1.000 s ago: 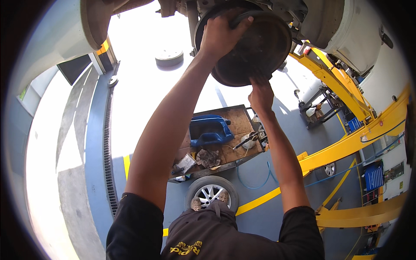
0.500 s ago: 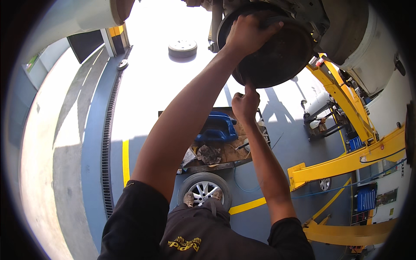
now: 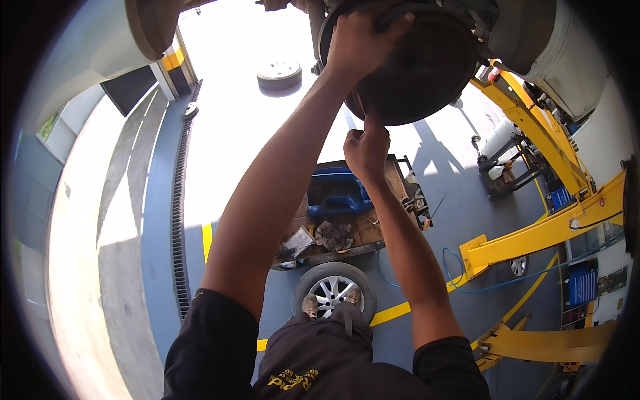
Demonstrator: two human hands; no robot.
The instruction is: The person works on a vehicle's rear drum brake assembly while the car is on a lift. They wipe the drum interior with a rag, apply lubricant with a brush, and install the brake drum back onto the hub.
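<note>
A dark, round brake drum [image 3: 427, 73] hangs under the raised vehicle at the top. My left hand [image 3: 363, 43] grips its upper left side, with the thumb stretched across the dark face; shadow hides some of the fingertips. At the drum's lower edge, my right hand [image 3: 369, 148] is closed, with its fingers pinching the rim from below. Beneath my arms, a work cart [image 3: 370, 227] carries a blue plastic container [image 3: 339, 193] and a crumpled dark rag [image 3: 333, 235].
A wheel with a tire [image 3: 333, 293] lies by my feet. Another wheel [image 3: 279, 77] lies on the bright floor ahead. Yellow lift arms [image 3: 533, 233] reach in from the right. A blue hose [image 3: 453, 267] trails over the floor. A drain grate [image 3: 179, 220] runs along the left.
The drum and both hands sit slightly further left and higher in view, while the floor and cart have shifted right. Both hands keep their places on the drum.
</note>
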